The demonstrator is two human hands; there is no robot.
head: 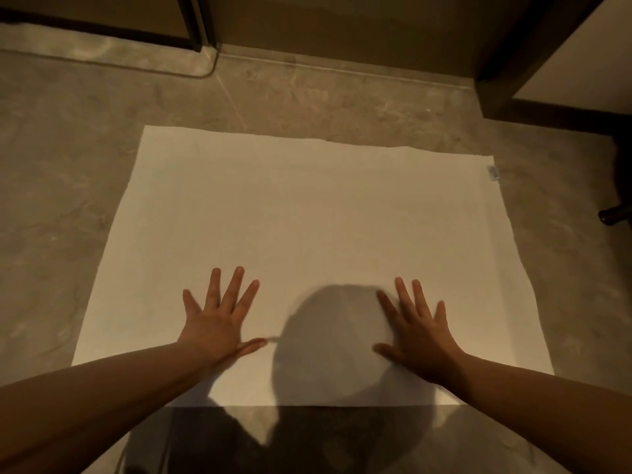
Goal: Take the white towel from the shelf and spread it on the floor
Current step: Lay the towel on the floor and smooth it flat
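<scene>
The white towel (301,217) lies flat and unfolded on the grey stone floor (61,172), filling the middle of the view. A small label (492,173) sticks out at its far right corner. My left hand (219,319) rests palm down on the towel's near left part, fingers spread. Palm down too, my right hand (417,333) presses on the near right part with its fingers apart. Neither hand holds anything. A round shadow falls on the towel between the hands. The shelf is out of view.
A dark-framed door or cabinet (533,56) stands at the far right. A raised stone threshold (113,53) with a dark frame runs along the far left. A dark object (615,213) pokes in at the right edge.
</scene>
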